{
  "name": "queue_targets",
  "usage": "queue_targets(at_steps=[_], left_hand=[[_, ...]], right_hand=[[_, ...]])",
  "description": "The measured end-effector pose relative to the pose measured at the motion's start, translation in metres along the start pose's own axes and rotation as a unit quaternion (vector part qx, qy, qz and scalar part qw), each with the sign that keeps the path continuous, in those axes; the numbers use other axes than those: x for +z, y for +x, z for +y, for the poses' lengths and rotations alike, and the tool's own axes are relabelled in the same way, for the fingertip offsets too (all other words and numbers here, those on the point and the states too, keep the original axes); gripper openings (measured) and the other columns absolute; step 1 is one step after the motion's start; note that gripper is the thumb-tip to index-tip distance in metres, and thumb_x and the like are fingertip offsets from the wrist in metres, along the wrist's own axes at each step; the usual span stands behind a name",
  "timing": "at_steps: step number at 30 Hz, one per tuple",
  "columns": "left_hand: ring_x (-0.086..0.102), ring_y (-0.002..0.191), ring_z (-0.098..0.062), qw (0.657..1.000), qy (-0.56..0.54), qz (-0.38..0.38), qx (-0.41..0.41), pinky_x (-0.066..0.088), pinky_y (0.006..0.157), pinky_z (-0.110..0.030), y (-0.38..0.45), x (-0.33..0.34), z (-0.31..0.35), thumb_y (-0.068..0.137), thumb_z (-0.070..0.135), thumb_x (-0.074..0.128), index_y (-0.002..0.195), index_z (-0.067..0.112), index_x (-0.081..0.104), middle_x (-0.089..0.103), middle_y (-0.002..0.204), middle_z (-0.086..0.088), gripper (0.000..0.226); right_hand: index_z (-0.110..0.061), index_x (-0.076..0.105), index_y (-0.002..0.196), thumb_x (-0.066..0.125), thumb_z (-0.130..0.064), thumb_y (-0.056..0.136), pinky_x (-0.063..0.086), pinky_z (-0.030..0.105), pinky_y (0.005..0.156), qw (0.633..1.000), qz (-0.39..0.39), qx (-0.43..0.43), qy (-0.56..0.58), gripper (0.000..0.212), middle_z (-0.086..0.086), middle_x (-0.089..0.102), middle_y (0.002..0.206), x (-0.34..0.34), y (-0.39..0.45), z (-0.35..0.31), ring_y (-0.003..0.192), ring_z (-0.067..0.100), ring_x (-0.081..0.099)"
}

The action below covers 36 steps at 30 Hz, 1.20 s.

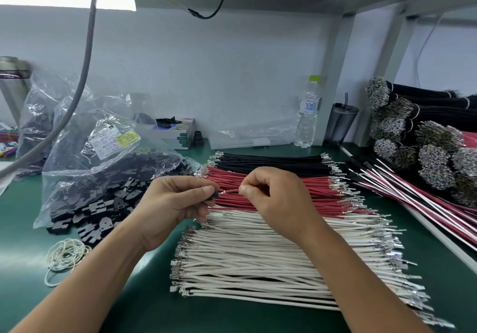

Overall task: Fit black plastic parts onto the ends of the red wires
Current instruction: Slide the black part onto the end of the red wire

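Note:
My left hand [173, 203] pinches a small black plastic part [215, 195] between thumb and fingers, and most of the part is hidden. My right hand [276, 198] pinches a red wire [231, 191] close to its end, and that end meets the black part. Both hands hover over a flat row of red wires [322, 193] on the green mat. Loose black plastic parts [103, 211] spill from an open clear bag [108, 167] at the left.
Black wires [271, 162] lie behind the red ones, white wires [258, 258] in front. Bundled wire harnesses [423, 152] pile up at the right. A water bottle [307, 116], a dark cup [340, 123], a box [178, 131] and rubber bands [67, 255] stand around.

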<state>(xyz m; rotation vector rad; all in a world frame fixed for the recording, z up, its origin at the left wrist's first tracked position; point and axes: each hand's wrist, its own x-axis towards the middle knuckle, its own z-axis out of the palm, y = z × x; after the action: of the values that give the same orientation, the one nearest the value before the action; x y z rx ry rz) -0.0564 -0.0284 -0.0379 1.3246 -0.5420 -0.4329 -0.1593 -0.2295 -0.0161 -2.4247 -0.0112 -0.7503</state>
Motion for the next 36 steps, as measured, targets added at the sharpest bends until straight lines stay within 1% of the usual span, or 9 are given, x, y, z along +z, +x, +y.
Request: queue_targets(at_steps=[8, 11, 13, 16, 24, 28, 31, 33, 36], left_hand=[[0.064, 0.058, -0.020, 1.000, 0.015, 0.022, 0.013, 0.058, 0.056, -0.027, -0.001, 0.006, 0.000, 0.074, 0.015, 0.079, 0.097, 0.005, 0.082, 0.072, 0.080, -0.019, 0.025], [0.067, 0.063, -0.020, 0.988, 0.134, 0.016, 0.072, 0.061, 0.059, -0.029, -0.004, 0.010, -0.001, 0.071, 0.018, 0.085, 0.107, 0.023, 0.082, 0.078, 0.087, -0.011, 0.037], [0.066, 0.059, -0.019, 0.974, 0.197, 0.028, 0.111, 0.061, 0.059, -0.029, -0.004, 0.011, 0.000, 0.072, 0.021, 0.084, 0.102, 0.031, 0.082, 0.078, 0.082, -0.010, 0.031], [0.063, 0.053, -0.017, 0.969, 0.212, 0.026, 0.121, 0.058, 0.051, -0.029, -0.002, 0.008, 0.003, 0.079, 0.032, 0.077, 0.090, 0.030, 0.083, 0.075, 0.075, -0.012, 0.013], [0.055, 0.049, -0.021, 0.985, 0.149, -0.012, 0.087, 0.051, 0.045, -0.026, -0.003, 0.005, 0.005, 0.081, 0.025, 0.076, 0.090, 0.012, 0.082, 0.071, 0.073, -0.020, 0.017], [0.056, 0.049, -0.017, 0.981, 0.171, -0.010, 0.089, 0.050, 0.044, -0.027, -0.001, 0.006, 0.001, 0.080, 0.028, 0.078, 0.086, 0.014, 0.082, 0.071, 0.070, -0.014, 0.016], [0.056, 0.048, -0.017, 0.981, 0.164, 0.024, 0.097, 0.048, 0.042, -0.026, 0.002, 0.004, -0.001, 0.080, 0.029, 0.078, 0.088, 0.020, 0.083, 0.074, 0.072, -0.014, 0.014], [0.055, 0.047, -0.017, 0.984, 0.143, 0.053, 0.096, 0.047, 0.043, -0.025, 0.003, -0.001, -0.002, 0.078, 0.029, 0.079, 0.090, 0.023, 0.084, 0.075, 0.074, -0.014, 0.015], [0.055, 0.047, -0.017, 0.986, 0.126, 0.062, 0.092, 0.048, 0.043, -0.026, 0.004, -0.005, -0.004, 0.078, 0.027, 0.081, 0.096, 0.022, 0.084, 0.076, 0.076, -0.017, 0.019]], right_hand=[[-0.035, 0.067, 0.082, 0.064, -0.038, 0.094, 0.054, 0.036, 0.074, 0.999, -0.032, 0.021, 0.000, 0.013, -0.020, 0.068, 0.081, 0.010, 0.000, 0.001, 0.078, 0.001, 0.062], [-0.031, 0.068, 0.085, 0.063, -0.040, 0.095, 0.054, 0.038, 0.075, 0.999, -0.026, 0.045, -0.003, 0.015, -0.019, 0.068, 0.082, 0.007, 0.003, 0.006, 0.079, 0.001, 0.062], [-0.031, 0.068, 0.086, 0.062, -0.043, 0.095, 0.053, 0.037, 0.073, 0.999, -0.026, 0.040, -0.014, 0.016, -0.019, 0.067, 0.081, 0.006, 0.003, 0.008, 0.078, 0.001, 0.061], [-0.033, 0.066, 0.083, 0.064, -0.046, 0.093, 0.051, 0.033, 0.070, 0.999, -0.021, -0.008, -0.033, 0.017, -0.019, 0.065, 0.082, 0.008, 0.000, 0.007, 0.079, 0.000, 0.060], [-0.029, 0.069, 0.079, 0.068, -0.037, 0.092, 0.051, 0.035, 0.067, 0.999, -0.010, -0.052, 0.008, 0.015, -0.016, 0.064, 0.077, 0.017, -0.004, -0.001, 0.073, 0.003, 0.060], [-0.032, 0.070, 0.083, 0.066, -0.046, 0.092, 0.044, 0.027, 0.063, 0.995, 0.010, -0.047, -0.086, 0.017, -0.019, 0.064, 0.080, 0.006, -0.001, 0.003, 0.076, 0.000, 0.056], [-0.033, 0.071, 0.090, 0.073, -0.042, 0.086, 0.043, 0.021, 0.066, 0.978, 0.072, -0.105, -0.166, 0.010, -0.018, 0.059, 0.088, -0.005, -0.002, -0.003, 0.086, 0.002, 0.049], [-0.035, 0.070, 0.090, 0.074, -0.045, 0.081, 0.045, 0.023, 0.074, 0.981, 0.027, -0.127, -0.143, 0.014, -0.019, 0.056, 0.091, -0.008, -0.006, -0.010, 0.090, 0.001, 0.049], [-0.036, 0.072, 0.089, 0.070, -0.059, 0.078, 0.049, 0.030, 0.082, 0.981, -0.157, -0.069, -0.095, 0.025, -0.021, 0.062, 0.087, 0.003, -0.014, -0.018, 0.087, -0.003, 0.053]])
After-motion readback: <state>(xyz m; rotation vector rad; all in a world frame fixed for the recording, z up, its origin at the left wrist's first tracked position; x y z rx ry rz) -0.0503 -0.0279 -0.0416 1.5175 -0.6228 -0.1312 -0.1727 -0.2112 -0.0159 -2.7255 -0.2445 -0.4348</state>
